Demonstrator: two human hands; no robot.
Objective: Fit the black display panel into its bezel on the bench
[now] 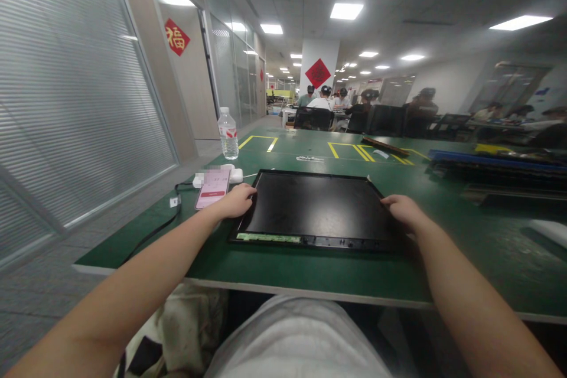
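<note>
Display panel (316,204): one unit, positioned at the tabletop (287,274) near the person's side, between the two hands. At its left edge, the left hand (239,201) had its thumb and fingers closed on the frame, slightly above mid-edge. At its right edge, the right hand (403,211) had its fingers closed on the frame at a similar level. Neither set of fingers showed a visible gap from the frame; the fingertips beneath the panel were hidden. Contact between the panel's underside and the tabletop could not be confirmed.

Count, left to right: one black cable (162,229); one phone (213,199), just left of the left hand; one clear bottle (229,140), upright, beyond the phone; one green strip (268,238), set along the left part of the panel's near border; one dark bar (384,146), beyond the panel; one white object (550,231), partly cut off at the right. The number of long blue pieces (469,162) at far right could not be determined because of blur.

Orientation: the dark screen faced up. The long axis ran left to right, roughly parallel to the tabletop's near edge. The border carrying the green strip pointed toward the person.
</note>
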